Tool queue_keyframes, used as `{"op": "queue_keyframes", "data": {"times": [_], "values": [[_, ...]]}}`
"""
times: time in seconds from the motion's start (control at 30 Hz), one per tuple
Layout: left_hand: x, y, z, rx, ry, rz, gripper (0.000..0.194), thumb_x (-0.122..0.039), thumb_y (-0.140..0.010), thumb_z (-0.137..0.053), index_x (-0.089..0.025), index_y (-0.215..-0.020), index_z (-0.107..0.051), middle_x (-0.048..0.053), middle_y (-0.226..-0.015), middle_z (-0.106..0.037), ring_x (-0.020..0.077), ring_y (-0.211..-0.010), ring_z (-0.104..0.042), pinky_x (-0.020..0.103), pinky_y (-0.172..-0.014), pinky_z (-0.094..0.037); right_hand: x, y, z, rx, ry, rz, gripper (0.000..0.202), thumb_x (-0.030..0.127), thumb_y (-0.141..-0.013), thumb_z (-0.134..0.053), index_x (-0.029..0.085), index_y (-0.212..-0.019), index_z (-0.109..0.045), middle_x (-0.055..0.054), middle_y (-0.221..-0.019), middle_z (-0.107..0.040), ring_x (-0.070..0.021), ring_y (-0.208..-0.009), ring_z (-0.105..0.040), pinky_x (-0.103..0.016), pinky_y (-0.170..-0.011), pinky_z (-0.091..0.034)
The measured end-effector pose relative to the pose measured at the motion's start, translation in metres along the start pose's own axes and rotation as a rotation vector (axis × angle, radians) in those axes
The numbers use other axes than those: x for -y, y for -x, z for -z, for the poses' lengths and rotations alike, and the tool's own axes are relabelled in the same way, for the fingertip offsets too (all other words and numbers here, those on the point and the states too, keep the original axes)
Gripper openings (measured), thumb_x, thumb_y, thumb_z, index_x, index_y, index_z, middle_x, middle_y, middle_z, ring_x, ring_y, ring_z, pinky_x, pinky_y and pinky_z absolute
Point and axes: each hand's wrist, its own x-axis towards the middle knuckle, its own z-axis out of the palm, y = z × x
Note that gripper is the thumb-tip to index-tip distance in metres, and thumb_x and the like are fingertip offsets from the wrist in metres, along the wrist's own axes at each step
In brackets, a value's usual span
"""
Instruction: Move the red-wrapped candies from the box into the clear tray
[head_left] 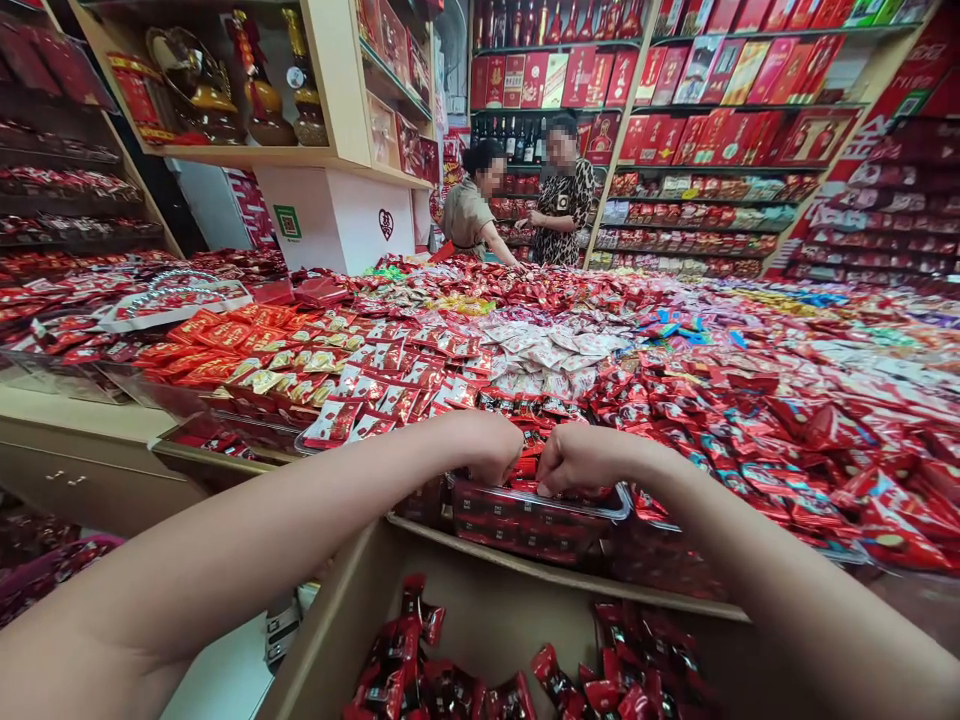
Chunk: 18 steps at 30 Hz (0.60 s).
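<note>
My left hand [496, 450] and my right hand [576, 458] are close together over a clear plastic bin [525, 520], knuckles up and fingers curled. Between them lie red-wrapped candies [528, 468] that both hands touch. Whatever is inside either closed hand is hidden by the fingers. Below my forearms stands an open cardboard box [480, 575] with loose red and dark wrapped candies [450, 690] at its bottom.
Bins of wrapped sweets cover the wide counter, with white packets [555, 350] and orange-red packets [225, 335] among them. Two people [472, 205] stand across the counter. Shelves hold boxes [570, 80] and bottles. A wooden cabinet [225, 150] juts out at left.
</note>
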Motion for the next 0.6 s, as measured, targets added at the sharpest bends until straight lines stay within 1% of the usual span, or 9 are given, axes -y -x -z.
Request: {"op": "queue_keyframes", "data": {"times": [0.1,0.17,0.27,0.33,0.43,0.53,0.6], "values": [[-0.001,0.000,0.004,0.016,-0.002,-0.020,0.026,-0.018,-0.065,-0.056,-0.015,-0.087,-0.070,0.008,-0.079,-0.070,0.0181,-0.060,-0.058,0.023,-0.046,-0.037,0.003,-0.001,-0.001,0.013,0.059,-0.027,0.023,0.019,-0.062,-0.052,0.017,-0.075,-0.070,0.000,-0.058,-0.062,-0.0095,-0.044,-0.049,-0.018,-0.041,-0.036],[-0.001,0.001,0.006,-0.009,-0.003,-0.041,0.025,-0.020,-0.066,-0.057,-0.015,-0.088,-0.069,0.007,-0.080,-0.070,0.0178,-0.062,-0.059,0.022,-0.047,-0.038,0.005,-0.001,-0.001,0.030,0.095,-0.048,0.029,0.015,-0.060,-0.050,0.018,-0.080,-0.070,-0.001,-0.060,-0.064,-0.0093,-0.043,-0.050,-0.018,-0.041,-0.037],[-0.004,0.000,0.008,-0.071,-0.010,-0.064,0.025,-0.028,-0.069,-0.058,-0.017,-0.089,-0.069,0.006,-0.082,-0.070,0.0187,-0.065,-0.059,0.023,-0.050,-0.039,0.010,0.002,0.002,0.058,0.148,-0.075,0.035,0.013,-0.058,-0.051,0.020,-0.087,-0.068,-0.001,-0.066,-0.067,-0.0103,-0.047,-0.055,-0.017,-0.042,-0.039],[-0.007,-0.003,0.008,-0.097,-0.021,-0.060,0.027,-0.031,-0.068,-0.059,-0.017,-0.088,-0.069,0.006,-0.081,-0.069,0.0206,-0.066,-0.060,0.025,-0.051,-0.040,0.014,0.003,0.003,0.065,0.213,-0.112,0.032,0.013,-0.056,-0.051,0.018,-0.081,-0.070,-0.003,-0.065,-0.068,-0.0126,-0.049,-0.058,-0.018,-0.041,-0.040],[-0.010,-0.013,0.005,-0.104,-0.044,-0.045,0.026,-0.030,-0.064,-0.060,-0.016,-0.083,-0.070,0.009,-0.078,-0.069,0.0234,-0.064,-0.060,0.028,-0.051,-0.042,0.018,0.001,0.000,0.026,0.339,-0.160,0.024,0.013,-0.057,-0.050,0.014,-0.070,-0.070,-0.007,-0.063,-0.068,-0.0162,-0.051,-0.060,-0.021,-0.043,-0.041],[-0.012,-0.021,0.001,-0.103,-0.069,-0.038,0.025,-0.027,-0.061,-0.060,-0.014,-0.079,-0.071,0.012,-0.078,-0.069,0.0254,-0.063,-0.060,0.029,-0.051,-0.043,0.017,-0.006,-0.006,-0.020,0.443,-0.157,0.025,0.013,-0.056,-0.055,0.014,-0.077,-0.069,-0.010,-0.073,-0.070,-0.0208,-0.063,-0.063,-0.026,-0.050,-0.044],[-0.012,-0.023,-0.002,-0.098,-0.078,-0.047,0.025,-0.023,-0.060,-0.059,-0.016,-0.080,-0.071,0.011,-0.078,-0.069,0.0253,-0.064,-0.061,0.029,-0.051,-0.044,0.016,-0.010,-0.009,-0.028,0.488,-0.138,0.031,0.013,-0.055,-0.057,0.013,-0.084,-0.068,-0.012,-0.083,-0.070,-0.0233,-0.072,-0.063,-0.028,-0.054,-0.045]]}}
